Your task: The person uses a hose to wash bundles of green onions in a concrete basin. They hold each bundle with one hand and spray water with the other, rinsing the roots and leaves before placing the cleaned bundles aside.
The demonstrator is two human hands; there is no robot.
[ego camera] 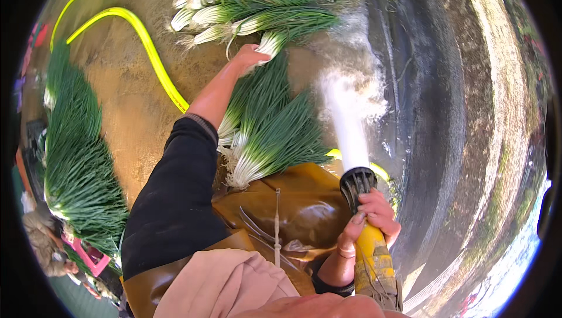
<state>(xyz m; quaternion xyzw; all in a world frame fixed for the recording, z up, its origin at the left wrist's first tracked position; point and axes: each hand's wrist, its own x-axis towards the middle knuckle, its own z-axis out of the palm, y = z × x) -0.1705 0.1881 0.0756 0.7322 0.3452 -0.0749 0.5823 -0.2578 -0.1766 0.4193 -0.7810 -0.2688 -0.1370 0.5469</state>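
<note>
My left hand [251,58], its arm stretched forward, grips a bunch of green onions [272,42] by the white root end. More green onion bundles [281,142] lie just below that hand, their roots against my brown waterproof apron [298,204]. In my right hand [378,217] is a yellow hose [373,247] with a black nozzle [358,182]. A thick white water jet [349,120] shoots from the nozzle away from me and splashes on the wet ground right of the onions.
Several onion bundles [215,10] lie ahead. A long onion row [74,155] runs along the left, by a pink plastic stool [90,258] and another person [44,239]. A yellow hose length [149,45] curves over the wet floor [118,142]. Dark wet ground [434,111] stretches right.
</note>
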